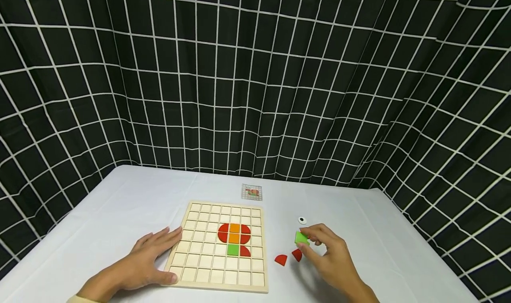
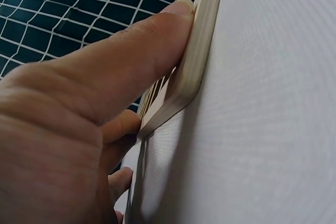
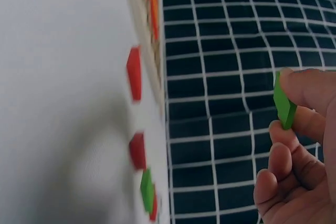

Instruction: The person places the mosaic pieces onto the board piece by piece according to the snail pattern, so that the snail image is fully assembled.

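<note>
My right hand (image 1: 333, 258) pinches a green square tile (image 3: 283, 100) between thumb and fingertips, raised above the white tabletop. Below it lie two red quarter-circle pieces (image 1: 281, 260), and the right wrist view also shows a second green tile (image 3: 147, 191) with a bit of red beside it. With fingers extended, my left hand (image 1: 145, 261) rests along the left edge of a wooden grid board (image 1: 215, 287); its thumb lies on the near left corner. Set in the board are two orange squares (image 1: 234, 233), red rounded pieces (image 1: 223, 234) around them, and a green square (image 1: 233, 249) beside a red quarter-circle (image 1: 245, 251).
A small picture card (image 1: 252, 192) lies beyond the board's far edge. A white disc with a black dot (image 1: 302, 220) sits right of the board, past my right hand. Black curtain with a white grid (image 1: 247, 81) surrounds the table (image 1: 131, 196) at the back and sides.
</note>
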A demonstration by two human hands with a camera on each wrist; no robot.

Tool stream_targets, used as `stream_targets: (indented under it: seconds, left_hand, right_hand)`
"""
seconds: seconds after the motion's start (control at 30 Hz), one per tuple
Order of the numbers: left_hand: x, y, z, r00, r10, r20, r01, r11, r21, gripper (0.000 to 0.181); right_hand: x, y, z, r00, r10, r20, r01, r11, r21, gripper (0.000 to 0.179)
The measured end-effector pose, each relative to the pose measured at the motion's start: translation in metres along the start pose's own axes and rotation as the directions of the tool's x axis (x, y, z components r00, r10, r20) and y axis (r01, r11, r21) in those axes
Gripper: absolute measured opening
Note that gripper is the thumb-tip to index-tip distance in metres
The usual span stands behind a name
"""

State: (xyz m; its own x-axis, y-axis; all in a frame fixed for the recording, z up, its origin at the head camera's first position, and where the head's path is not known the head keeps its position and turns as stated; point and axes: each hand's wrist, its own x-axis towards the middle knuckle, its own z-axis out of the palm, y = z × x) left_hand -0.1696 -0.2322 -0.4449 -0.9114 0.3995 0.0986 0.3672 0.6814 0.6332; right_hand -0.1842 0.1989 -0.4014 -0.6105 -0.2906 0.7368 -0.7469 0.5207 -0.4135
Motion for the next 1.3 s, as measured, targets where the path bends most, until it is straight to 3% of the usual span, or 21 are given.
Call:
stream_targets:
  seconds: [0.17,0.67,1.1,1.3]
  left_hand:
    - [-0.001,0.000,0.000,1.000,0.017,-0.004,-0.017,1.000,0.010,0.099]
    - [-0.002,0.001,-0.002,1.000,-0.009,-0.019,0.009,1.000,0.010,0.100]
    - [-0.002,0.001,0.000,1.000,0.009,-0.014,-0.009,1.000,0.017,0.100]
    - [-0.001,0.004,0.000,1.000,-0.011,-0.016,0.012,0.999,0.033,0.102]
  right_hand:
    - [0.006,-0.005,0.016,1.000,-0.017,-0.004,0.018,0.999,0.046,0.040]
    - [0.034,-0.026,0.060,0.995,-0.086,0.044,0.078,0.986,0.149,0.035]
    - [0.049,-0.052,0.091,0.992,0.007,0.129,-0.036,0.974,0.224,0.026]
    - [0.051,-0.058,0.109,0.987,0.041,0.152,-0.077,0.968,0.238,0.025]
